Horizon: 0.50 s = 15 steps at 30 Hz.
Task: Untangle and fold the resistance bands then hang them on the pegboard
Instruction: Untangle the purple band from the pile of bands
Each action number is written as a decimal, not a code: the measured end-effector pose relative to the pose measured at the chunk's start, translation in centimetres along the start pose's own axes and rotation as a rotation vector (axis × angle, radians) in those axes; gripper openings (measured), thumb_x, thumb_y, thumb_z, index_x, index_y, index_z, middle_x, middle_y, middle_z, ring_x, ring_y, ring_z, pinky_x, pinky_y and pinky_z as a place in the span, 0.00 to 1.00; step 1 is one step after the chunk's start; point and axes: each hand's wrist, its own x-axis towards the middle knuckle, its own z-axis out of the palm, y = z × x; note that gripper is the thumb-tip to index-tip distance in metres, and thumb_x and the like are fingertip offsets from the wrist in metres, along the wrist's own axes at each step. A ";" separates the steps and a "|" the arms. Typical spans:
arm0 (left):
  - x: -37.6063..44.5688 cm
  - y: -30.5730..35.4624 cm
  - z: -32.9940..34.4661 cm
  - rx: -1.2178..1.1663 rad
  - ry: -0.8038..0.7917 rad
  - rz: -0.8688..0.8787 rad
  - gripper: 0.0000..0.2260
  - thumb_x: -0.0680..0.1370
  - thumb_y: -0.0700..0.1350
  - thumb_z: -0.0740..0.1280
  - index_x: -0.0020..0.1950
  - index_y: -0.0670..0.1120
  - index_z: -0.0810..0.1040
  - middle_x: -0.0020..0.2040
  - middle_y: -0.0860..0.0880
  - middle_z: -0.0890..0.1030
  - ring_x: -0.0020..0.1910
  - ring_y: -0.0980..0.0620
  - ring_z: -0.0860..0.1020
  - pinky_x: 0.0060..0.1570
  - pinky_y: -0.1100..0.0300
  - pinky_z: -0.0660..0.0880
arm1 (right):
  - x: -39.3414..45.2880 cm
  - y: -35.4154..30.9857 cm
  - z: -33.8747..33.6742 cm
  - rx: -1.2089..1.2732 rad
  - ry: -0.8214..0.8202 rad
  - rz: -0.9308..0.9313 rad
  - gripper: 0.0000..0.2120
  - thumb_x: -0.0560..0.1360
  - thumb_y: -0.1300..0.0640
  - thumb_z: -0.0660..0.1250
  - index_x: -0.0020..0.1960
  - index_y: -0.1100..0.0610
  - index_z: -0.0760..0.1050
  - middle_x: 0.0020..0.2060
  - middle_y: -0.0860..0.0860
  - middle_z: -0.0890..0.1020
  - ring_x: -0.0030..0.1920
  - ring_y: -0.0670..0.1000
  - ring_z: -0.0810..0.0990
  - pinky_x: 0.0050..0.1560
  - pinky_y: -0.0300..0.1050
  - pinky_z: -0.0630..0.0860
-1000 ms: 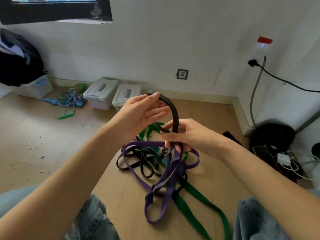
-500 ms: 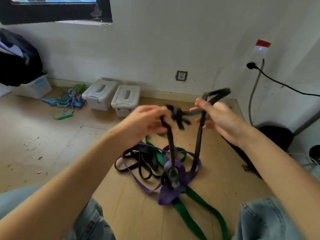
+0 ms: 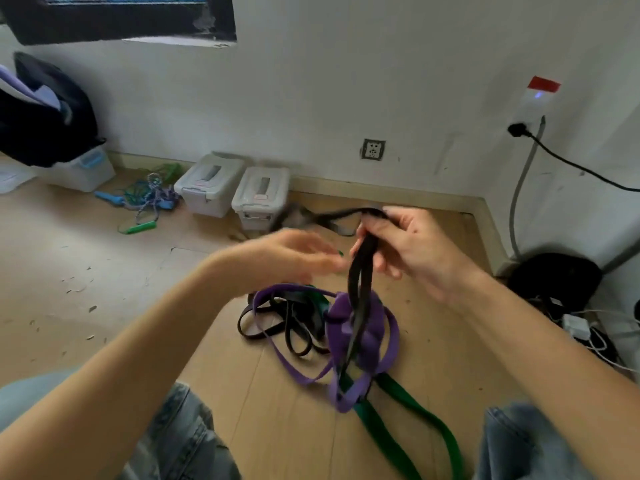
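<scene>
A tangle of resistance bands lies on the wooden floor between my knees: a purple band (image 3: 360, 336), a green band (image 3: 412, 407) and thin black loops (image 3: 294, 327). My right hand (image 3: 405, 247) grips a black band (image 3: 360, 278) lifted above the pile; its two strands hang down through the purple band, and a blurred loop of it swings out to the left. My left hand (image 3: 294, 254) hovers blurred just left of the black band with its fingers stretched toward it, holding nothing that I can see. No pegboard is in view.
Two white lidded boxes (image 3: 235, 188) stand by the wall. Skipping ropes (image 3: 149, 199) lie to their left, next to a bin with dark clothing (image 3: 45, 112). A black bag (image 3: 557, 282), chargers and cables fill the right corner.
My left hand has let go of the black band and drawn back slightly. My right hand has come in toward the middle, and the band's strands now hang together from it.
</scene>
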 end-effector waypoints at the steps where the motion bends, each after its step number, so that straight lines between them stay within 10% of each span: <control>1: 0.5 -0.6 1.5 0.064 -0.110 0.002 0.23 0.70 0.53 0.71 0.61 0.47 0.74 0.58 0.51 0.79 0.56 0.57 0.78 0.58 0.60 0.74 | 0.0 -0.6 0.0 0.079 0.001 -0.031 0.08 0.78 0.60 0.60 0.44 0.62 0.74 0.32 0.56 0.82 0.20 0.44 0.73 0.18 0.33 0.66; 5: 2.8 -1.6 6.1 0.144 0.041 0.159 0.13 0.75 0.41 0.68 0.58 0.44 0.72 0.54 0.44 0.81 0.53 0.50 0.80 0.56 0.51 0.76 | -0.2 -1.9 -1.3 0.259 0.085 -0.088 0.09 0.76 0.55 0.62 0.42 0.59 0.75 0.30 0.54 0.82 0.18 0.42 0.70 0.21 0.32 0.66; 10: 3.0 -0.4 4.1 0.005 0.085 0.215 0.16 0.74 0.46 0.69 0.58 0.58 0.69 0.41 0.51 0.82 0.41 0.57 0.81 0.45 0.65 0.77 | -1.2 -2.5 -2.5 0.274 0.088 -0.056 0.11 0.69 0.51 0.66 0.42 0.59 0.74 0.32 0.55 0.83 0.20 0.42 0.71 0.18 0.30 0.65; 15: 3.2 -0.5 6.3 0.065 0.181 0.281 0.03 0.75 0.43 0.67 0.49 0.47 0.77 0.43 0.43 0.76 0.41 0.55 0.75 0.44 0.62 0.75 | -0.8 -2.0 -1.6 0.301 0.155 -0.073 0.11 0.69 0.52 0.67 0.41 0.60 0.73 0.30 0.55 0.82 0.19 0.44 0.71 0.18 0.31 0.65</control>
